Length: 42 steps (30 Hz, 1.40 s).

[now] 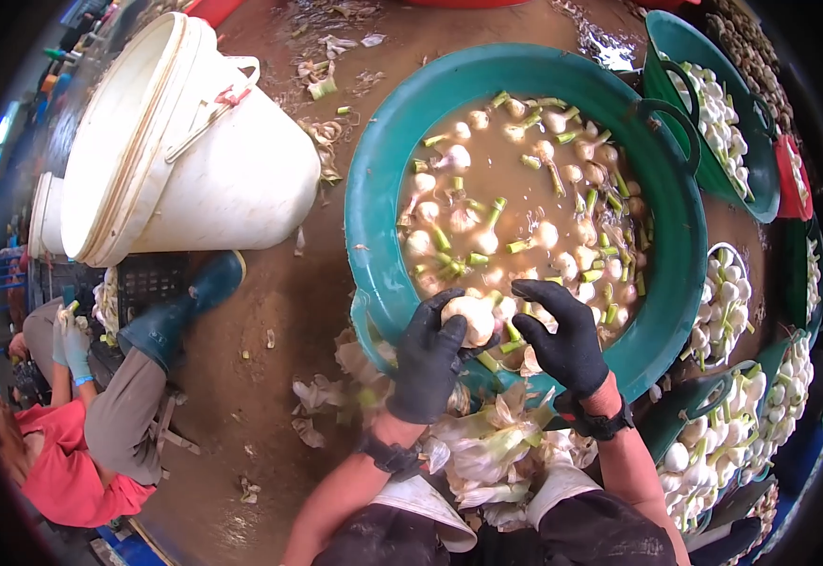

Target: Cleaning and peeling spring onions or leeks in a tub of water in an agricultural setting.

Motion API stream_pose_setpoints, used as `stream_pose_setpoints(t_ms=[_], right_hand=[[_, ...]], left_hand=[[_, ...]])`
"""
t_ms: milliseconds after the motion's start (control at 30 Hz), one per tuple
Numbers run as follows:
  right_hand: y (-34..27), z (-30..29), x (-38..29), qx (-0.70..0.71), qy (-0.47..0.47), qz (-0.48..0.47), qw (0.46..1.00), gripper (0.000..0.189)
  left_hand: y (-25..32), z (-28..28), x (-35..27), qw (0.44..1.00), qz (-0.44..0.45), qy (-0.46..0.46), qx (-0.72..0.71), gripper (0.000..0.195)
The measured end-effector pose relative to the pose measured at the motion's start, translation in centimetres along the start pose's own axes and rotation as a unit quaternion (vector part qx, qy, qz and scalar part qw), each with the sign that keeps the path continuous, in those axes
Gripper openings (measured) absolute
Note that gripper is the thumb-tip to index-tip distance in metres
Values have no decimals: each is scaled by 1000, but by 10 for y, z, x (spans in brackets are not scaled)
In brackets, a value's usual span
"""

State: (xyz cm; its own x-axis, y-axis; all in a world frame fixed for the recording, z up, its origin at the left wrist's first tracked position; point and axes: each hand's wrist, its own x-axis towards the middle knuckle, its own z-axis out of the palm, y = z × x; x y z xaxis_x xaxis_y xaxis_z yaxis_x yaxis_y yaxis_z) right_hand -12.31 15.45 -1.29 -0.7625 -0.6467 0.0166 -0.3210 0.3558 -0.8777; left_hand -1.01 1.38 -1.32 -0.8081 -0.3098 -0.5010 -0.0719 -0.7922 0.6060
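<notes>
A green rubber tub (pixel 376 233) of muddy water stands in front of me, with garlic bulbs (pixel 486 237) on cut green stems floating in it. Over its near rim, my left hand (pixel 429 354) in a black glove grips a large pale garlic bulb (pixel 474 318) between thumb and fingers. My right hand (pixel 560 336), gloved the same way, is just to the right of that bulb with its fingers apart and nothing visible in them. Below my hands, a heap of peeled garlic skins (pixel 493 453) lies between my knees.
A large white bucket (pixel 241 170) lies tipped at the left. Below it, a co-worker (pixel 79 453) in teal gloves sits handling garlic. Green tubs (pixel 709 396) and a white bucket (pixel 719 304) of cleaned garlic line the right. Skins (pixel 319 396) litter the wet brown floor (pixel 241 424).
</notes>
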Motion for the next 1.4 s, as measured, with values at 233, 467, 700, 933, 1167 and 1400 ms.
stream_pose_setpoints(t_ms=[233, 467, 700, 933, 1167, 1400], right_hand=[[-34, 10, -2, -44, 68, -43, 996, 19], [-31, 12, -7, -133, 55, -86, 986, 15], [-29, 14, -6, -138, 26, -76, 987, 16], [-36, 16, -12, -71, 52, -29, 996, 17], [-37, 12, -12, -157, 6, -92, 983, 18], [-30, 16, -13, -189, 21, -112, 975, 12]], left_hand=[[-16, -1, 3, 907, 207, 51, 364, 45], [-11, 4, -1, 813, 321, 57, 482, 43], [-11, -4, -5, 833, 292, 58, 467, 40], [-11, -3, -5, 791, 313, 56, 522, 42], [-8, 2, -8, 775, 316, 40, 546, 40], [-7, 0, -10, 776, 306, 9, 551, 44]])
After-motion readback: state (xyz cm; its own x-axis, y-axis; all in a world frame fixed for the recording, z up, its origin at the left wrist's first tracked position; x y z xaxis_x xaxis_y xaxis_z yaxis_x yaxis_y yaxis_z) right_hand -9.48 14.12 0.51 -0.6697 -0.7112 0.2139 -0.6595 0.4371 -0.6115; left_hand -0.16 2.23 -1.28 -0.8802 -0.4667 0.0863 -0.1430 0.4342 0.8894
